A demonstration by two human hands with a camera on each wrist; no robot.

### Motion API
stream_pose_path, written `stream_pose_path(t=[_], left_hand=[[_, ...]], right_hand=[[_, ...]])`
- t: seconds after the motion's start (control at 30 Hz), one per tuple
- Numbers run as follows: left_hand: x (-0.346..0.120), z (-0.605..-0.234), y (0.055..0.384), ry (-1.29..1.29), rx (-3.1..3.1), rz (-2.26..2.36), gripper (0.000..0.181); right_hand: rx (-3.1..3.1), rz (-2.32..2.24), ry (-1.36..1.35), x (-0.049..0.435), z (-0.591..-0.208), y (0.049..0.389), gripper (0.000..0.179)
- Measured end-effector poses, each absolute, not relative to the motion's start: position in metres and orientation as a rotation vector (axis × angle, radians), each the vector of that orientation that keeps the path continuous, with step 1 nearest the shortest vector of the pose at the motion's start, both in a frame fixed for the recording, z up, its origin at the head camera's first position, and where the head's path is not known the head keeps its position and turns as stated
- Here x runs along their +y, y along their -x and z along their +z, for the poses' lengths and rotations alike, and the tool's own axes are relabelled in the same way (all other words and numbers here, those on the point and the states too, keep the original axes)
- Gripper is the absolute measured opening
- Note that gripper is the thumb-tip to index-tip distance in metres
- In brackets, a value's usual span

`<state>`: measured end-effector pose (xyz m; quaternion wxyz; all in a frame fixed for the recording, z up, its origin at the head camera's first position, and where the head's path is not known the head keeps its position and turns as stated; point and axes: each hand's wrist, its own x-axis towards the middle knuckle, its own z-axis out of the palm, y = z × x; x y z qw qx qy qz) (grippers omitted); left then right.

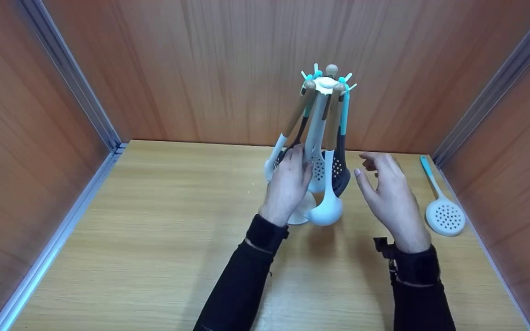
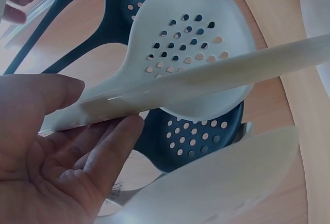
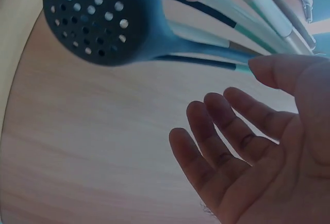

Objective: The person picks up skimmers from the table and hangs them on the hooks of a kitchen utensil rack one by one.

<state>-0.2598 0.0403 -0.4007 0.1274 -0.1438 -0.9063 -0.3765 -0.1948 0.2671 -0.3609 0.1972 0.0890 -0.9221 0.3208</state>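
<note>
A white utensil stand, its post [image 1: 316, 124] gripped by my left hand [image 1: 289, 181], carries several hanging utensils. In the left wrist view, thumb and fingers close around the white post [image 2: 206, 79], beside a white skimmer [image 2: 175, 33]. A white ladle [image 1: 325, 212] with a wooden handle hangs at the front of the stand. On its right side hangs a dark skimmer [image 1: 338, 172] with a turquoise handle. My right hand [image 1: 387, 197] hovers right of the stand, fingers spread and loosely bent, holding nothing. The right wrist view shows its thumb close to the dark skimmer's handle [image 3: 211, 48].
A white skimmer [image 1: 445, 216] with a turquoise handle lies on the table [image 1: 177, 220] at the far right, beside the right wall [image 1: 513, 184]. Behind the stand rises a wooden back wall [image 1: 223, 69]. The stand's round white base [image 1: 299, 214] shows partly behind the ladle.
</note>
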Motion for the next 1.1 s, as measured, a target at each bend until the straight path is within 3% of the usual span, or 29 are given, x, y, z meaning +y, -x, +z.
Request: stream_pose_path(t=[0.63, 1.1], left_hand=[[0.025, -0.372, 0.247, 0.458, -2.796, -1.06, 0.06], [0.014, -0.357, 0.231, 0.579, -2.768, -0.993, 0.058]], right_hand=[[-2.694, 0.738, -0.097, 0.313, -0.37, 0.215, 0.043], [-2.714, 0.707, 0.119, 0.364, -0.398, 0.232, 0.052]])
